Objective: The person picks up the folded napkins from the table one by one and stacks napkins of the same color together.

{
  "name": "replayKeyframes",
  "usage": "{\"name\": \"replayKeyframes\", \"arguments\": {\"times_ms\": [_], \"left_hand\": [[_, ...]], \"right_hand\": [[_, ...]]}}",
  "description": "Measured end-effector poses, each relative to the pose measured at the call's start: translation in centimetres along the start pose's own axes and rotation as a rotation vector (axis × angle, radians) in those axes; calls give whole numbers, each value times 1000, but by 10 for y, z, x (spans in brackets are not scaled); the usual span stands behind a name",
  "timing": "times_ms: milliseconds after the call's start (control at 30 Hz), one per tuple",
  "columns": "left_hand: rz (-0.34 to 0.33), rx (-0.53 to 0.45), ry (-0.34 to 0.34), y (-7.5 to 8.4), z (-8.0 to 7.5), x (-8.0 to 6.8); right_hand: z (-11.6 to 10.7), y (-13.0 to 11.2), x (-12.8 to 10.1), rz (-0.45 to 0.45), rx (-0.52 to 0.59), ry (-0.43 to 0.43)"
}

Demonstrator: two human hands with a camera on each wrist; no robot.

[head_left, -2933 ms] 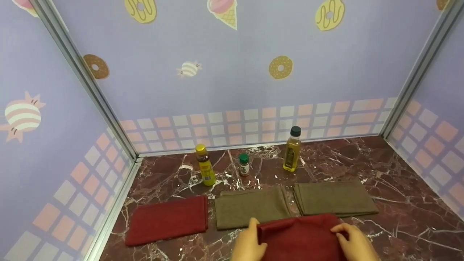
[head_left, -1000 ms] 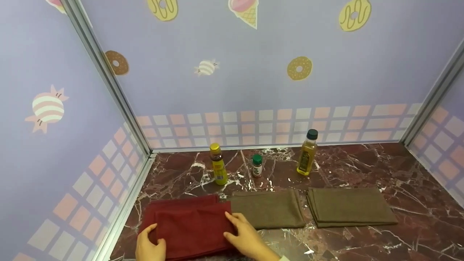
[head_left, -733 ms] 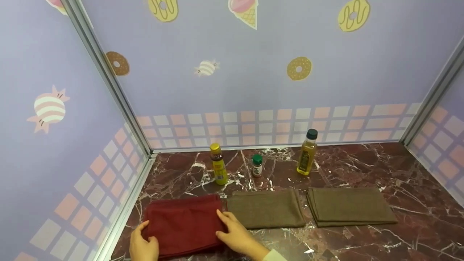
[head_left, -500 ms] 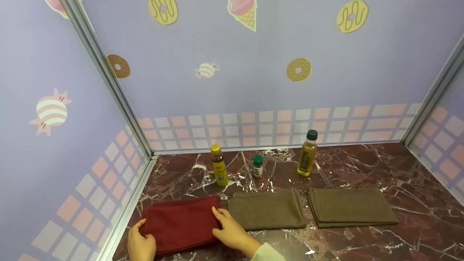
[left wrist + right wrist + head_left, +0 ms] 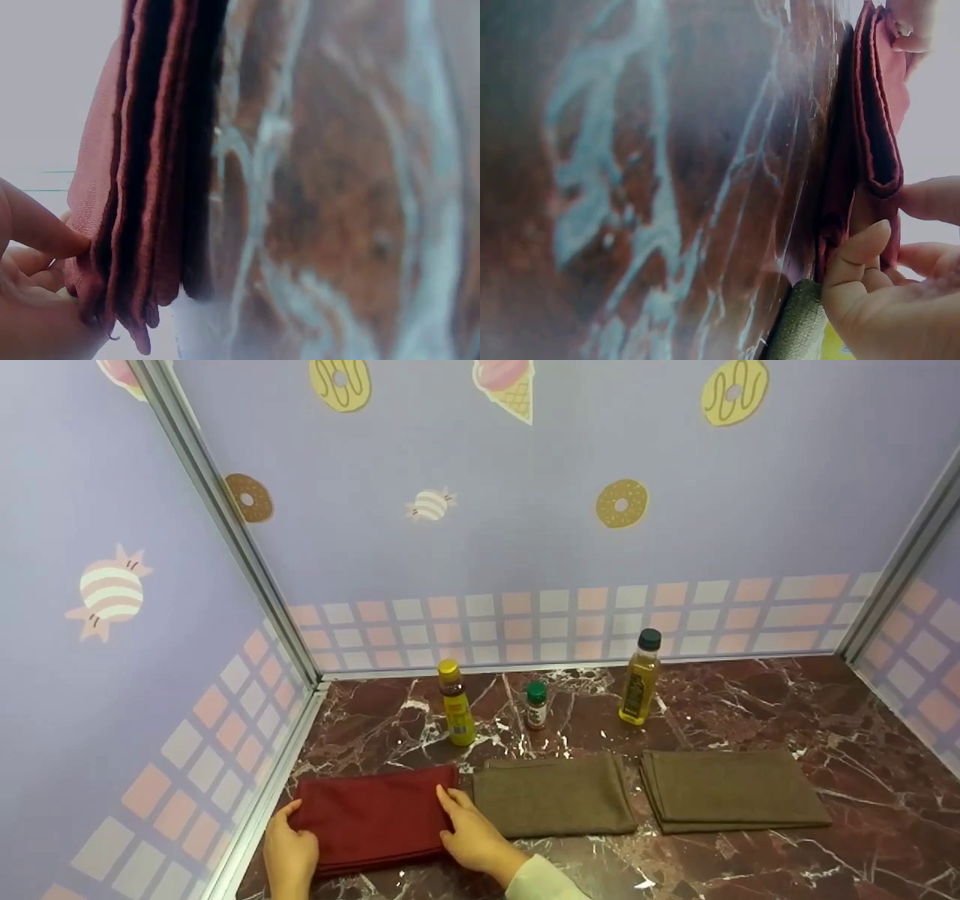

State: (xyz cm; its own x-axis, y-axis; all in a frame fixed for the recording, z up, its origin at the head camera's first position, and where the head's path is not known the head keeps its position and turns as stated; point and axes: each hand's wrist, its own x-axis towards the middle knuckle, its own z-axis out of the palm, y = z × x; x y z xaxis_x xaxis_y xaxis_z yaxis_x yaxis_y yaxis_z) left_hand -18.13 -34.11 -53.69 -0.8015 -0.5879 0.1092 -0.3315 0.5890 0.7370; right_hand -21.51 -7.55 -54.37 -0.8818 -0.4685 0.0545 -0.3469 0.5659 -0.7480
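From my end, both hands are grasping one thing: a thick, dark red fabric bundle (image 5: 375, 817), folded into a flat rectangle at the near left of the dark red, white-veined marble-patterned desk (image 5: 750, 705). My left hand (image 5: 291, 851) pinches its left edge between thumb and fingers; the left wrist view shows several layers gathered there. My right hand (image 5: 476, 832), below a pale sleeve (image 5: 544, 881), holds the opposite edge, with more dark red fabric beneath the fold in its fingers.

Just right of that hand I see a folded olive-brown cloth (image 5: 555, 795), lying flat, and beside it a second folded olive-brown cloth (image 5: 735, 787). Behind the cloths three containers stand upright: a slim yellow-labelled bottle with a yellow cap (image 5: 457, 709) near the bundle's far right corner, a small jar with a green lid (image 5: 536, 706), and, farther right, a clear bottle of yellow liquid with a dark cap (image 5: 640, 679). Lilac wall panels (image 5: 375, 555) printed with sweets rise behind.
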Motion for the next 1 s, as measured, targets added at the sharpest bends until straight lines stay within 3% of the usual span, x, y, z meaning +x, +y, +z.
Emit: {"name": "replayKeyframes", "arguments": {"times_ms": [167,400,567,767,933,1000], "left_hand": [[-15,9,-14,-4,3,2],[40,29,11,-7,3,2],[-23,26,-15,-8,2,-3],[-28,148,-10,-6,2,-7],[-70,220,-55,3,3,-12],[-48,241,-47,9,5,-16]], "right_hand": [[3,0,0,18,-24,-15],[5,1,-3,11,-14,-26],[3,0,-9,42,-21,-14],[-2,0,-16,36,-105,-7],[-13,3,-20,17,-90,76],[-21,6,-21,0,-139,150]]}}
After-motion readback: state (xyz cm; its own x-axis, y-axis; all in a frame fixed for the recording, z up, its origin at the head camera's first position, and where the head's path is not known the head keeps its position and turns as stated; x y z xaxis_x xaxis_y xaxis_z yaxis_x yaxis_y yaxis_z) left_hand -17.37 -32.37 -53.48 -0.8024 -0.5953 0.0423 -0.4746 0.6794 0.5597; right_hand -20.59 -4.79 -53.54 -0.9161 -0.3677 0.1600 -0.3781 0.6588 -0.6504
